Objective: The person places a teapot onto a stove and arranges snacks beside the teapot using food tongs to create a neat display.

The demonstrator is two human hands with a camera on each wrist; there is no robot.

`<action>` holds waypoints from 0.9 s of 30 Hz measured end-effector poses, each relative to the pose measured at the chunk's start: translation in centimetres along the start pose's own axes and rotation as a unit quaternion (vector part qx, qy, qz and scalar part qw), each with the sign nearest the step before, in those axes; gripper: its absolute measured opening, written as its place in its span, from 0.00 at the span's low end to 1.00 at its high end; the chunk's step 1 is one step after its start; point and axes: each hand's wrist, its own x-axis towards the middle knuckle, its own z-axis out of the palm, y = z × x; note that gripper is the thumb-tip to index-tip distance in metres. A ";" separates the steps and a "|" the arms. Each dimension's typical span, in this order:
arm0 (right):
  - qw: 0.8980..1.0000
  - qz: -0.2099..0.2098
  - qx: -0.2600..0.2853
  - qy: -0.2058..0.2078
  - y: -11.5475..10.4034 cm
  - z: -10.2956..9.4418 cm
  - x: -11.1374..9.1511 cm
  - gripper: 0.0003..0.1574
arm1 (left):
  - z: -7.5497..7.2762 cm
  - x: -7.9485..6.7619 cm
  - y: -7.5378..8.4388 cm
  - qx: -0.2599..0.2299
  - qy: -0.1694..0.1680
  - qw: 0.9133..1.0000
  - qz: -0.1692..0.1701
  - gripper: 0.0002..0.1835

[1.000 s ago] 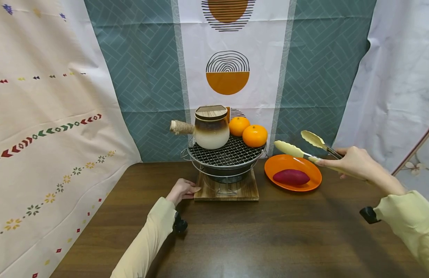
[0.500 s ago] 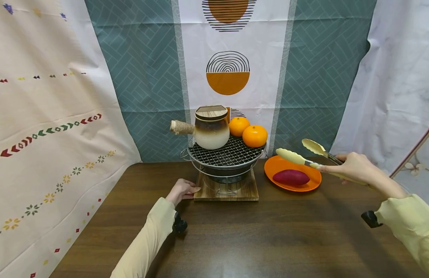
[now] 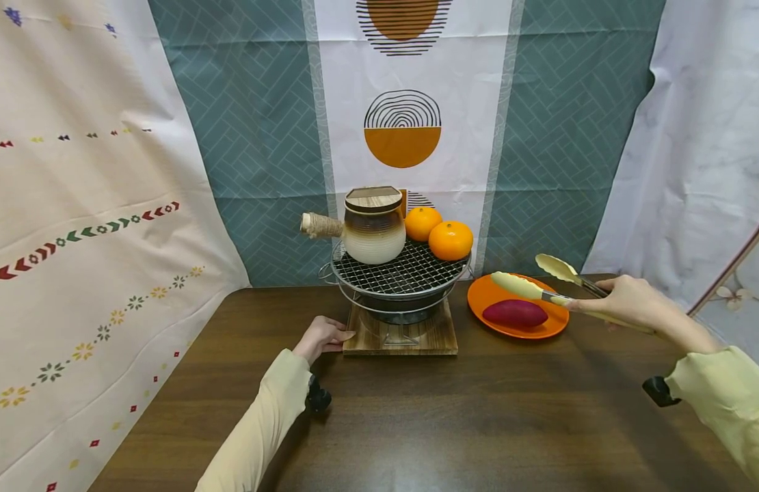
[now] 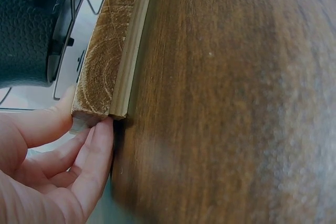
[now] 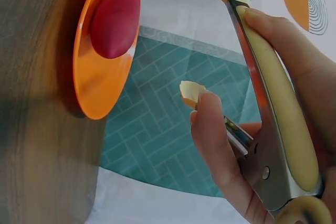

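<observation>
In the head view my left hand [image 3: 321, 338] is at the left corner of a wooden board [image 3: 437, 342]. The left wrist view has its thumb on the board's top and fingers [image 4: 97, 153] against the lower edge, pinching it. My right hand [image 3: 636, 301] grips a pair of tongs [image 3: 520, 286] with cream scalloped tips. The tongs are spread apart with nothing between them, above an orange plate [image 3: 480, 292]. On that plate lies a purple sweet potato [image 3: 515, 313], overlapped by neither tip in the head view.
A round tabletop grill [image 3: 410, 277] with a wire mesh stands on the board. It carries a lidded clay pot [image 3: 375, 242] with a rope-wrapped handle pointing left, and two mandarins [image 3: 450, 240]. A patterned cloth [image 3: 552, 137] hangs right behind the table.
My right hand and the tongs have come down toward the orange plate and slightly right. The tips stay spread. My left hand stays at the board.
</observation>
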 end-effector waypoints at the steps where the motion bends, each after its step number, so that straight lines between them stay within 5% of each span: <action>1: 1.000 0.000 -0.001 -0.001 0.1 0.0 0.0 0.33 | 0.0 0.0 0.0 0.000 0.000 1.000 -0.001 0.20; 27: 1.000 -0.019 -0.005 -0.023 1.5 0.9 0.1 0.28 | -0.1 0.2 0.1 -0.012 -0.005 1.000 -0.006 0.22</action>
